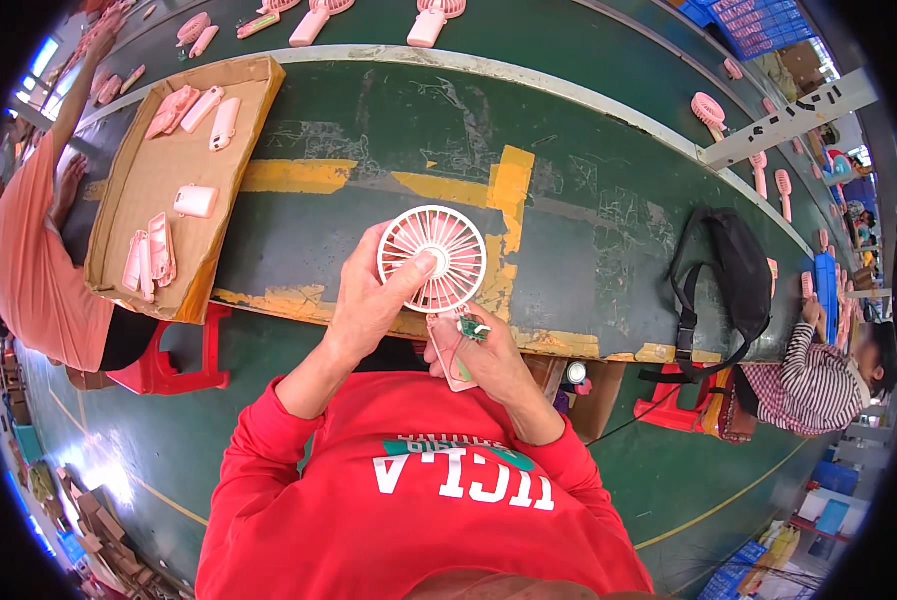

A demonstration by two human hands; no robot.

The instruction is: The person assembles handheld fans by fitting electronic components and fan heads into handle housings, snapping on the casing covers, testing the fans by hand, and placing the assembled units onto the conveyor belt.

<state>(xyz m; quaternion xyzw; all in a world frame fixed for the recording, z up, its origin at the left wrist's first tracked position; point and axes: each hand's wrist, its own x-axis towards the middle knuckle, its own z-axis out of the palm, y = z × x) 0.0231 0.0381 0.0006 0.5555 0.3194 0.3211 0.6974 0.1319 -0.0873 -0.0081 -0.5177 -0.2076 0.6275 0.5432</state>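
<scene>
A small pink handheld fan (462, 268) is in both my hands, just over the near edge of the dark table. My left hand (356, 305) is closed on its round slatted head, with the thumb pressed on the centre hub. My right hand (505, 372) grips the fan's handle (450, 360) below the head. A small green circuit board (474, 328) shows at the top of the handle, beside my right fingers. The fingers behind the head and handle are partly hidden.
To the left lies a cardboard tray (148, 190) with several pink casing parts. A black waist bag (736, 270) rests on the right. Beyond the table, a green conveyor belt (528, 40) carries pink fans. A person (48, 270) sits left, another (818, 370) right.
</scene>
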